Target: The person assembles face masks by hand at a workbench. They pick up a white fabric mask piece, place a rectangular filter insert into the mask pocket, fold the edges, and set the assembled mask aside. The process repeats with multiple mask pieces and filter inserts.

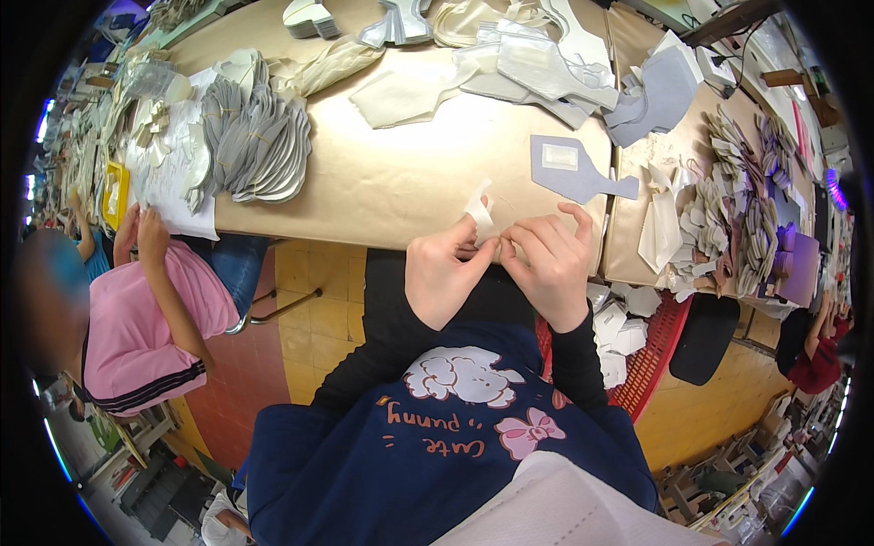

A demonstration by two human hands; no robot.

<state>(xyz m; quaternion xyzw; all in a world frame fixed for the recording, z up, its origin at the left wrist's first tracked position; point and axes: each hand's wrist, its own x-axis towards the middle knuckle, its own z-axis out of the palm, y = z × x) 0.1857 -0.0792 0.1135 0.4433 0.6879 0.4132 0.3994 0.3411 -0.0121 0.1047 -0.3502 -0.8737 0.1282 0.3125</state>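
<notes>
Both hands meet in front of me at the table's near edge. In my left hand (446, 278) a small white strip (480, 209) is gripped, its pale end sticking up past the fingertips. The thumb and fingers of my right hand (553, 264) are pinched close to the left fingertips; what lies between them is too small to tell. Just beyond the right hand lies a flat blue-grey cut piece (566, 185) with a narrow tail pointing right. A whitish rectangular patch (559, 156) sits on its wide part.
Bundled grey cut pieces (259, 141) stand at the left. Cream pieces (391, 98) and stacked grey pieces (537, 68) lie at the back. More piles (728, 200) cover the right table. A red basket (651, 355) holds white scraps below. A person in pink (159, 318) works at left.
</notes>
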